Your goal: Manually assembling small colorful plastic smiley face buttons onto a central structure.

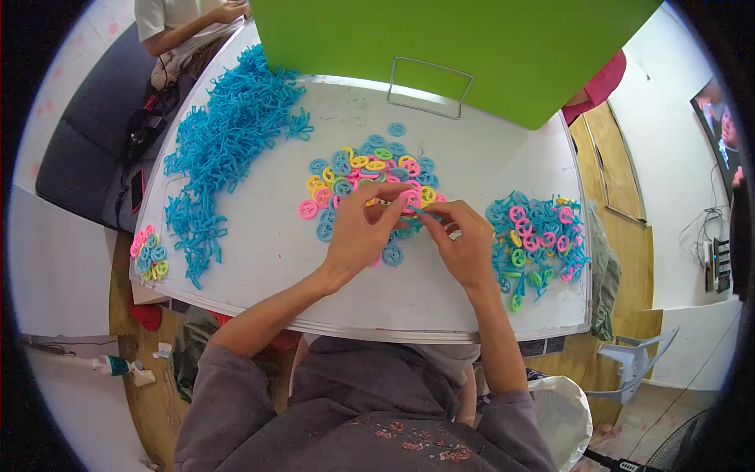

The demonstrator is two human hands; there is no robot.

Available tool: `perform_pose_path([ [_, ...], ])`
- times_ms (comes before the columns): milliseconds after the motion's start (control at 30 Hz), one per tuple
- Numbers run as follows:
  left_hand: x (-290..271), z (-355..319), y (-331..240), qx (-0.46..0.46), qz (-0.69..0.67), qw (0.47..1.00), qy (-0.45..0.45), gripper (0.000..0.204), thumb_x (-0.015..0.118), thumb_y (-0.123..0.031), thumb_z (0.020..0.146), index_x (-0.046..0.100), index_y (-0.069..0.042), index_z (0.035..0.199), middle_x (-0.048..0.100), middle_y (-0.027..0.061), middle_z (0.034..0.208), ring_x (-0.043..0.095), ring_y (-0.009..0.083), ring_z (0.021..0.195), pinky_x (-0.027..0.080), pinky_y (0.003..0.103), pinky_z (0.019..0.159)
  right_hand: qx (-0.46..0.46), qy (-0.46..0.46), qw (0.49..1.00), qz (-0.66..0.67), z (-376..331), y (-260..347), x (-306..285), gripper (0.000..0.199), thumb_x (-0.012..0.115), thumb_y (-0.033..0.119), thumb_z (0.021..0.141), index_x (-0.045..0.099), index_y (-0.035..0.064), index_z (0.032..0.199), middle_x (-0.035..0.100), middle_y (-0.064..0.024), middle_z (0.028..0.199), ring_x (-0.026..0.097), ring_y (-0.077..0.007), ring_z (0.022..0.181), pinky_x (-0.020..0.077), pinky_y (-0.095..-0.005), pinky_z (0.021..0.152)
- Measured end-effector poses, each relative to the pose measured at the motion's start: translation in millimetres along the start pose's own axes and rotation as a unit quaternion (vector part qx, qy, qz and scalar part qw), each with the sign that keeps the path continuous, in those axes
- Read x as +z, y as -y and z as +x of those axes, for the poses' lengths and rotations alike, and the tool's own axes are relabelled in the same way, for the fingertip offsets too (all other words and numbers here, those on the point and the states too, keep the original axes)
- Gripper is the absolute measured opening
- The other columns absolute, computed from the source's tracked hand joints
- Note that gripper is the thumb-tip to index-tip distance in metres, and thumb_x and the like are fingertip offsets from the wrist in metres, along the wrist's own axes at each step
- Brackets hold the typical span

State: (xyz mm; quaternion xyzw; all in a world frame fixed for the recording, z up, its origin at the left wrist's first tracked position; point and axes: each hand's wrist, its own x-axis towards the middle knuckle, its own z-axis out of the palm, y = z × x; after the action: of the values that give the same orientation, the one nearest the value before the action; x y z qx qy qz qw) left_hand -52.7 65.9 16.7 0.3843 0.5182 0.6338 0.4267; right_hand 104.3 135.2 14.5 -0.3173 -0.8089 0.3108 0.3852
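My left hand pinches a pink plastic disc with cut-outs between thumb and fingers, over the middle of the table. Close beside it, the closed fingers of my right hand grip a thin blue plastic piece against the disc's edge. Whether the two pieces are joined is too small to tell. Around and beyond my hands lies a loose heap of pink, yellow, green and blue discs. To the right of my right hand is a pile of discs mixed with blue pieces.
Small blue plastic pieces form a long heap on the table's left side. Several discs sit at the left corner. A green panel with a wire loop stands at the far edge. Another person is at the far left.
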Motion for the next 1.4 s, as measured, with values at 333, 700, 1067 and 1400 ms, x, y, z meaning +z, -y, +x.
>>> perform_pose_path([
  [333, 2, -2, 5, 0.026, 0.019, 0.999, 0.007, 0.021, 0.057, -0.008, 0.093, 0.060, 0.003, 0.111, 0.062, 0.0104, 0.103, 0.066, 0.0168, 0.089, 0.057, 0.026, 0.075, -0.071, -0.050, 0.996, -0.013, 0, -5, 4, 0.014, 0.073, 0.002, 0.078, 0.069, 0.0006, 0.091, 0.068, -0.0097, 0.087, 0.065, -0.0168, 0.067, 0.0520, -0.0275, 0.058],
  [700, -1, 1, 0, -0.044, 0.003, 0.998, 0.042, 0.028, 0.059, -0.011, 0.093, 0.060, 0.004, 0.116, 0.062, 0.0112, 0.108, 0.063, 0.0170, 0.095, 0.056, 0.029, 0.084, -0.063, -0.082, 0.995, 0.009, -3, -2, 7, 0.013, 0.074, 0.000, 0.075, 0.069, 0.0003, 0.087, 0.069, -0.0091, 0.080, 0.067, -0.0156, 0.067, 0.0541, -0.0250, 0.060],
  [1067, 5, -5, -3, -0.068, -0.105, 0.992, -0.006, 0.022, 0.057, -0.008, 0.094, 0.058, 0.007, 0.110, 0.064, 0.0109, 0.098, 0.065, 0.0177, 0.090, 0.057, 0.028, 0.081, -0.031, -0.118, 0.992, 0.020, -6, 0, 17, 0.012, 0.074, 0.004, 0.077, 0.068, 0.0024, 0.087, 0.068, -0.0101, 0.083, 0.067, -0.0191, 0.070, 0.0537, -0.0285, 0.062],
  [1400, 2, -9, 4, -0.064, -0.103, 0.992, -0.039, 0.022, 0.058, -0.005, 0.091, 0.059, 0.006, 0.110, 0.065, 0.0100, 0.091, 0.066, 0.0149, 0.084, 0.057, 0.026, 0.077, -0.021, -0.122, 0.992, 0.001, -11, 3, 26, 0.012, 0.074, 0.006, 0.077, 0.068, 0.0019, 0.086, 0.068, -0.0094, 0.081, 0.067, -0.0188, 0.069, 0.0531, -0.0285, 0.060],
])
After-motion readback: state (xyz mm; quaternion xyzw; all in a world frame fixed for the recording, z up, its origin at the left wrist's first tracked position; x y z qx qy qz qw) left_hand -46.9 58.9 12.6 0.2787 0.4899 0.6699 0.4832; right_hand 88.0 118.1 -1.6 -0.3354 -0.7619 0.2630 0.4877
